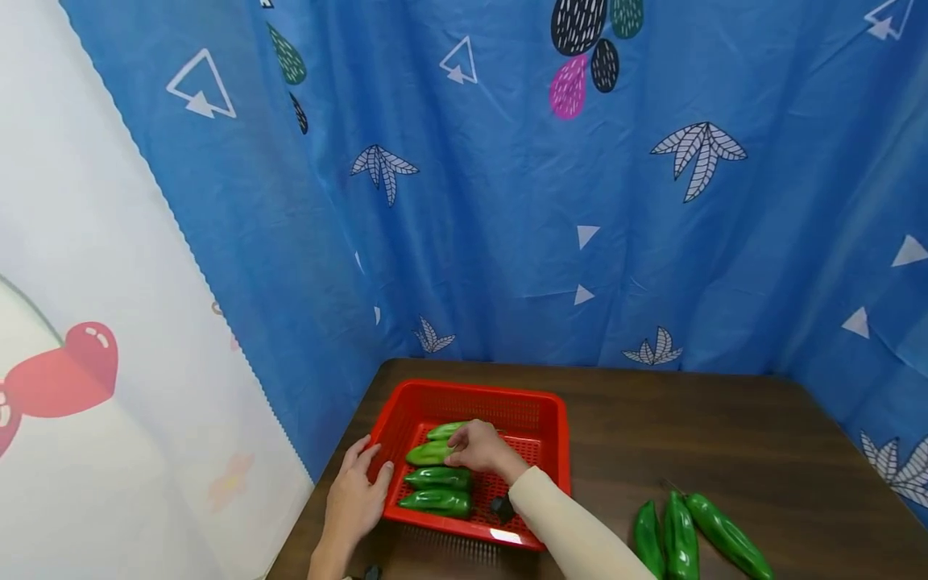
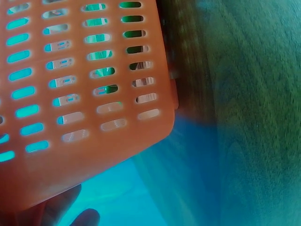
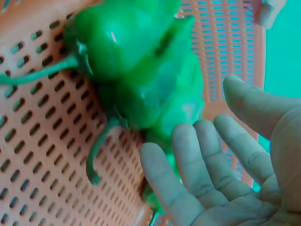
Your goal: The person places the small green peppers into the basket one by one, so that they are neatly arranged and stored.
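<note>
In the head view, a red plastic basket (image 1: 478, 532) holds several long green peppers laid side by side. Two darker peppers (image 1: 435, 503) lie at its near side, with lighter ones (image 1: 428, 453) behind them. My right hand (image 1: 478, 445) is inside the basket over the lighter peppers. The right wrist view shows its fingers (image 3: 186, 155) extended and spread beside the peppers (image 3: 141, 89), the palm holding nothing. At the left rim, my left hand (image 1: 355, 491) touches the basket with relaxed fingers. The left wrist view shows the slotted basket wall (image 2: 80, 155), with the fingertips partly hidden.
More dark green peppers (image 1: 681, 536) lie on the brown wooden table (image 1: 616, 427), right of the basket. A blue patterned curtain (image 1: 507, 201) hangs behind the table, and a white printed cloth (image 1: 145, 362) hangs at the left.
</note>
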Demonstrator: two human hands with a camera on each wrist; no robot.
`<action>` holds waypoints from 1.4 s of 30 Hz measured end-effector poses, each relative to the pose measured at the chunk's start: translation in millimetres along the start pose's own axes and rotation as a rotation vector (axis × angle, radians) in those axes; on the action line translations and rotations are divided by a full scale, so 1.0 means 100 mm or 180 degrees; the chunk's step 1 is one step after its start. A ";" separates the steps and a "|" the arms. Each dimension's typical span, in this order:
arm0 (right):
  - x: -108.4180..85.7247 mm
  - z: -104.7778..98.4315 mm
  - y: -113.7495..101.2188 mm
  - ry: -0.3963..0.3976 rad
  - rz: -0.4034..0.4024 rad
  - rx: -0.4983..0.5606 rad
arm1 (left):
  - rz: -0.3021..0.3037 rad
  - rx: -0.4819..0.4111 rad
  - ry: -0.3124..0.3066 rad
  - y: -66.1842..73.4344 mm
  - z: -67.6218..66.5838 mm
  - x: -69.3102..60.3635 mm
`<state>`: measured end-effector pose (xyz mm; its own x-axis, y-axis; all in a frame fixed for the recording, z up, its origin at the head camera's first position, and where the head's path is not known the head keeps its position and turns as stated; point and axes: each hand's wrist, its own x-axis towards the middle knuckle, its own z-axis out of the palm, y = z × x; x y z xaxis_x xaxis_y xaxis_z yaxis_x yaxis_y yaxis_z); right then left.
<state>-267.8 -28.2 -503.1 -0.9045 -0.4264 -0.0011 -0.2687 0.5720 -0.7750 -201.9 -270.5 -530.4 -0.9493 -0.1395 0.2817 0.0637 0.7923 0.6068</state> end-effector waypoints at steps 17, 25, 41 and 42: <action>-0.18 -0.84 -0.17 0.0928 0.0101 0.0403 | 0.0011 -0.0029 0.0009 0.02 0.03 0.00; -0.51 -1.37 -0.23 0.1362 0.0057 0.0280 | 0.0056 -0.0031 0.0014 0.01 0.02 0.00; -1.80 -2.16 0.53 0.2293 0.0597 -0.0289 | 0.0090 0.0040 -0.0106 0.00 0.00 0.01; -1.89 -2.17 0.57 0.2320 0.0656 -0.0308 | 0.0093 0.0048 -0.0103 0.00 0.00 0.01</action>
<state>-184.4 237.0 -410.3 -0.9203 0.2467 0.3038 -0.0683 0.6630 -0.7455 -202.6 -270.7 -529.8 -0.9566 -0.0970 0.2747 0.0870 0.8047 0.5872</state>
